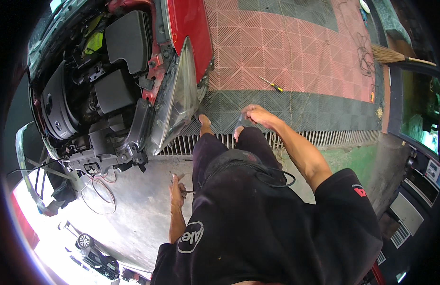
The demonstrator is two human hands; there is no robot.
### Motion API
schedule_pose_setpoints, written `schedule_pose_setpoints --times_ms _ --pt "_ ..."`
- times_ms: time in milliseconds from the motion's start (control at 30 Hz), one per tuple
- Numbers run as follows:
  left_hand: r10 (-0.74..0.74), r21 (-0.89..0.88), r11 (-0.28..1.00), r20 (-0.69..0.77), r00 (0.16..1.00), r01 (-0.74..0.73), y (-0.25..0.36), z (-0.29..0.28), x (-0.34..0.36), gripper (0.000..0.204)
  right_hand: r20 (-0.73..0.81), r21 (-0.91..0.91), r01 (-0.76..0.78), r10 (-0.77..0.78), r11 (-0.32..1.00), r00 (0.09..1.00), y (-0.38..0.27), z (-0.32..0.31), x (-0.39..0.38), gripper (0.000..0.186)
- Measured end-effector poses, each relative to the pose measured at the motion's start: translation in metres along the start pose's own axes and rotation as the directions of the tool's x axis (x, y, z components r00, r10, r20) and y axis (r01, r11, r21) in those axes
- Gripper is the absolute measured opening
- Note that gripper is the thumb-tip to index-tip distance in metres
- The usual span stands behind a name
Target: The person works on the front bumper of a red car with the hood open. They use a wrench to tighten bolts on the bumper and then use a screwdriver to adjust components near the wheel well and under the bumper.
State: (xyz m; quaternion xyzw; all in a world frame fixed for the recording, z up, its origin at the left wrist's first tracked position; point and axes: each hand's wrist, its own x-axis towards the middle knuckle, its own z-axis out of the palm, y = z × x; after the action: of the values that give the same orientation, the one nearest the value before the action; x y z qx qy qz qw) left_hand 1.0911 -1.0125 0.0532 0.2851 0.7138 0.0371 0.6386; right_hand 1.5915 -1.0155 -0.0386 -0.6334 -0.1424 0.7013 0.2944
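Observation:
My left hand (177, 192) hangs low beside my body, its fingers curled round a thin dark rod-like tool (188, 192); most of that tool is hidden. Out in front, my right hand (259, 116) is closed, with a see-through plastic-looking piece (241, 118) at its fingertips, too blurred to name. To my left stands a red car with its engine bay (110, 80) uncovered. Its large clear headlight (177, 102) sits at the front corner, apart from both hands. A yellow-and-black screwdriver (276, 87) lies on the tiled floor beyond my right hand.
A metal floor grate (324, 137) runs across, by my feet. Loose cable (366, 54) and a straw broom (391, 54) are at the far right. A hose loop (98, 194) lies below the car's front. Another dark car (100, 262) stands at the lower left.

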Motion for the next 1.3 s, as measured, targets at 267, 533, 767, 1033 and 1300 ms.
schedule_pose_setpoints --times_ms 267,533,767,1033,1300 --pt "-0.093 -0.272 0.959 -0.033 0.995 0.081 -0.079 -0.019 -0.040 0.074 0.041 0.227 -0.063 0.055 0.972 0.998 0.048 0.011 -0.079 0.043" --pt "0.045 -0.401 0.913 -0.086 0.995 -0.076 -0.104 -0.052 -0.049 0.076 -0.032 0.238 -0.055 0.064 0.970 0.997 0.084 0.072 -0.112 0.033" --pt "0.012 -0.681 0.731 -0.066 0.998 -0.054 -0.219 -0.107 -0.060 0.074 0.023 0.261 0.098 -0.107 0.961 0.994 0.102 0.145 -0.109 0.042" --pt "-0.170 -0.841 0.540 -0.150 0.974 -0.035 -0.372 -0.158 -0.070 0.075 0.177 0.091 -0.083 0.066 0.992 0.982 0.114 0.242 -0.149 0.022" --pt "-0.149 -0.865 0.500 -0.120 0.982 -0.030 -0.408 -0.161 -0.060 0.072 0.075 0.050 -0.099 0.096 0.994 0.993 0.127 0.277 -0.160 0.019"
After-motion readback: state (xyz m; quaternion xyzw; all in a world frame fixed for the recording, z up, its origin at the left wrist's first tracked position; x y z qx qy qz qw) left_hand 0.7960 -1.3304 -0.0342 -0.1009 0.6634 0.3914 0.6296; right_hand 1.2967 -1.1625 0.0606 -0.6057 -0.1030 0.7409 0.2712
